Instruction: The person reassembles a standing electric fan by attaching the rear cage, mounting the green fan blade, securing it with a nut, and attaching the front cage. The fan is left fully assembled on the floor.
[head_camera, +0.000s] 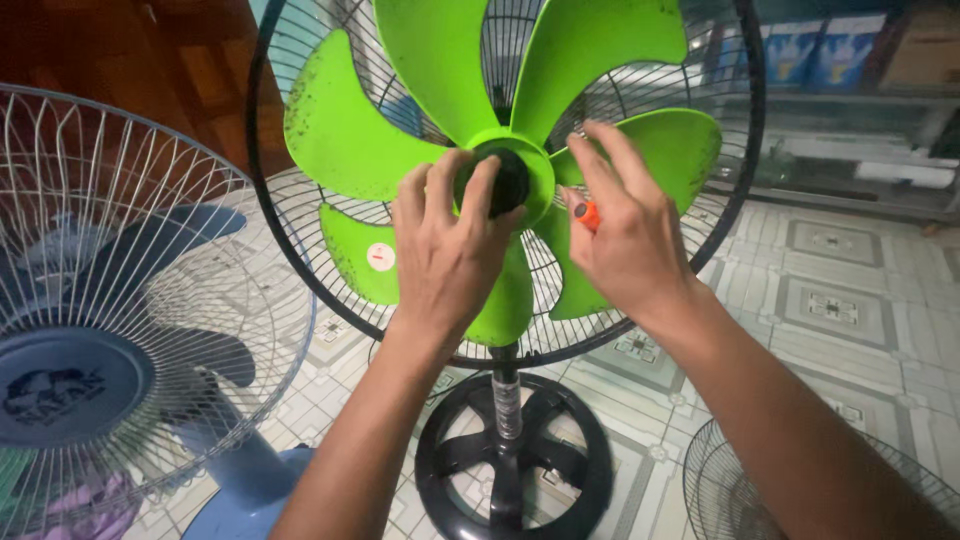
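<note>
Black cap (508, 181): sits dead centre on the hub of the green blade (350, 130), at the front of the black standing fan, up top in the middle of the view.
Left hand (450, 250): fingers curled round that cap, thumb on one side, the rest wrapped over the left. Gripping it, not flat.
Right hand (625, 235): half closed, fingertips pressing on the green blade just right of the hub. There's a small orange thing (588, 214) tucked between thumb and palm, only a sliver shows, so can't say what it is.
Green blade: five lobes, pretty grimy with dark specks, a round pale sticker (381, 257) on the lower left lobe.
Black rear guard (700, 230): wire cage behind the blade, the blade sits inside its ring. The front is open.
Stand: black pole (507, 395) down to a round black base (512, 465) on the tiled floor (840, 300).
Blue fan (110, 330): on the left, white wire guard with the blue blades closed inside it, blue base partly cut off at the bottom edge.
Loose guard (740, 480): another dark wire grille bottom right, mostly hidden by my right forearm and the frame edge.
Background: shelves with blue boxes (810, 50) top right, too blurry to make out.
</note>
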